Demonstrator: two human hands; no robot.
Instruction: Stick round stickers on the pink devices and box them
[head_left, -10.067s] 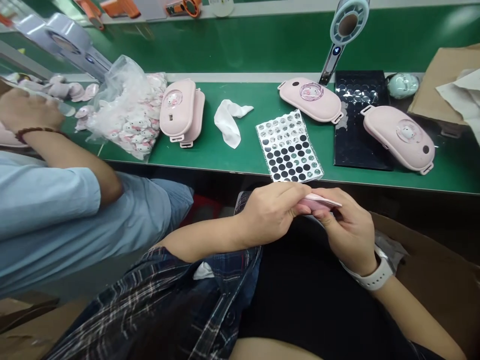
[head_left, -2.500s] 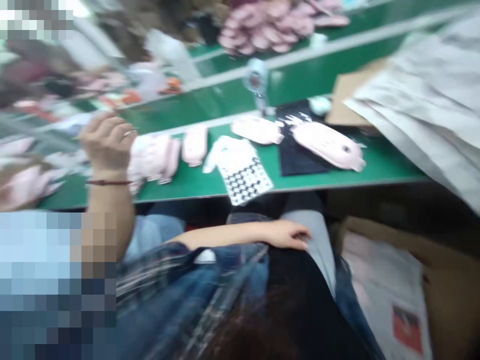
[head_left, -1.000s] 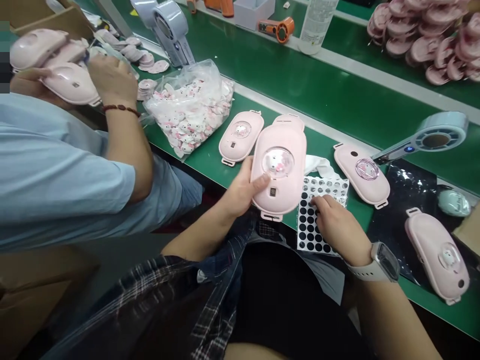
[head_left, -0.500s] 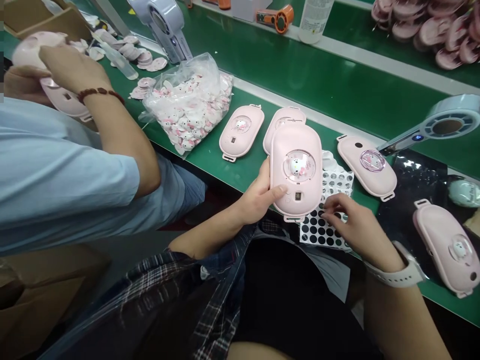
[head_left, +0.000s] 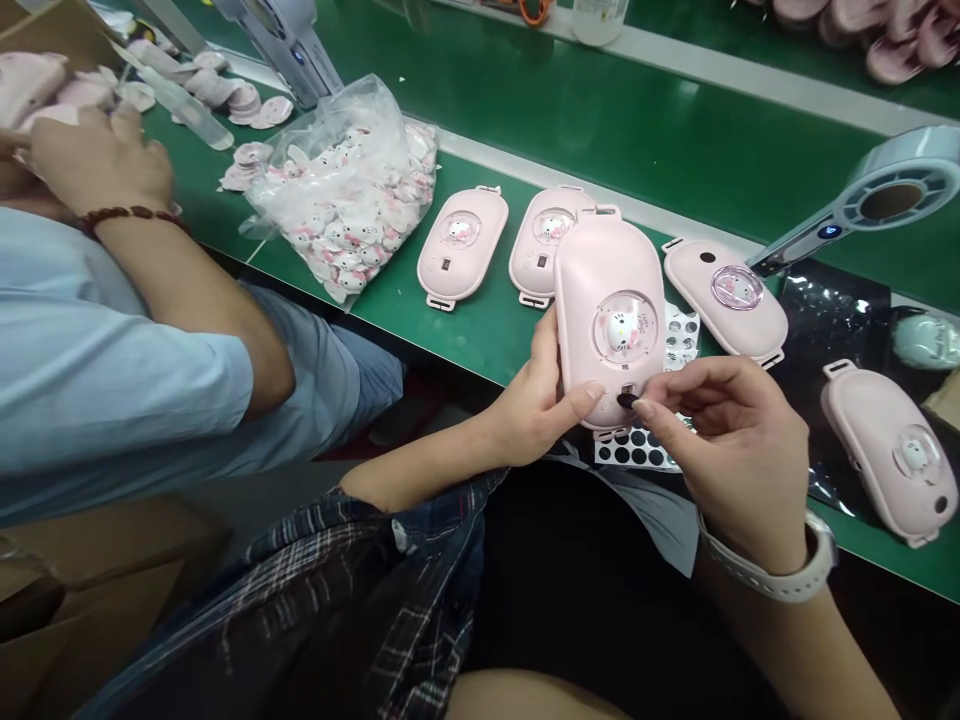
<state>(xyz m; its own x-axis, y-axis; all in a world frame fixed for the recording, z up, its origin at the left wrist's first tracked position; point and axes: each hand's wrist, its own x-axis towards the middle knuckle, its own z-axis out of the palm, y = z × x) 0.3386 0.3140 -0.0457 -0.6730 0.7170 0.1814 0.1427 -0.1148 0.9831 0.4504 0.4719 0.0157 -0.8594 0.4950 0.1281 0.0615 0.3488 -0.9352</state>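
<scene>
green worktop [head_left: 472, 335] fills the background. just over its near edge is the held case [head_left: 611, 265], tilted up, with the left hand [head_left: 529, 415] wrapped round its side, thumb on its face. the right hand [head_left: 742, 450] pinches a black dot [head_left: 627, 401] at the case's small window [head_left: 627, 388]; the dot stands at an angle, so this one looks only partway done, and whether dot and case touch i cannot tell. behind the held case, between the hands, is a sheet [head_left: 641, 450], partly hidden, with plenty of dots left.

past the left hand, the first case [head_left: 469, 265] and second case [head_left: 529, 260] show bare windows, seemingly undone. beyond the right hand, the third case [head_left: 694, 280] and fourth case [head_left: 874, 440] each bear a dark spot, seemingly done. farther left of both hands are a bag [head_left: 367, 215] and a co-worker's hand [head_left: 105, 165].
</scene>
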